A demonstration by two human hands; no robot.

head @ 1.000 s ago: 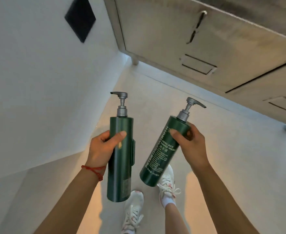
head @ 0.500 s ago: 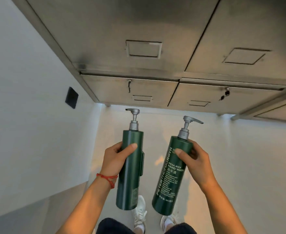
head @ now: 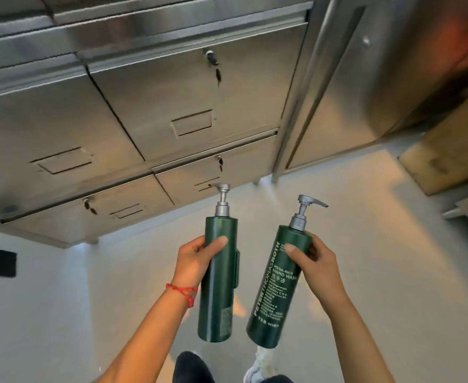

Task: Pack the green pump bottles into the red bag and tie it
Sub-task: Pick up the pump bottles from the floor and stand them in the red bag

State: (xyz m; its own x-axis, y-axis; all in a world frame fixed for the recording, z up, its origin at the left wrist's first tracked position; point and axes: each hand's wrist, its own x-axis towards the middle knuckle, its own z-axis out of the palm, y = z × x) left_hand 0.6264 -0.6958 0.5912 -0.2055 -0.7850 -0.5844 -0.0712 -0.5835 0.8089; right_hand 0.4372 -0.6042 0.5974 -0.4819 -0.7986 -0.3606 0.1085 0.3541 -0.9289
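- Centrally, the left hand is clamped round the upper body of the left green pump bottle, thumb across the front; the bottle is held upright in the air above the floor.
- At 3 o'clock of it, the right hand is wrapped round the shoulder of the right green pump bottle, which tilts with its grey pump toward 1 o'clock and its white printed label facing the camera. The two bottles are near each other but apart.
- A red string bracelet circles the left wrist.
- At 12 o'clock and 10 o'clock, steel cabinets with recessed handles and keyed locks stand on short legs; none of them touches the bottles.
- At 2 o'clock, a tall steel cabinet door shows a reddish reflection; what casts it cannot be told.
- At 3 o'clock, a brown cardboard box sits on the floor.
- At 9 o'clock, a dark square plate is set in the pale wall.
- At 6 o'clock, dark trouser legs and a white shoe appear below the bottles.
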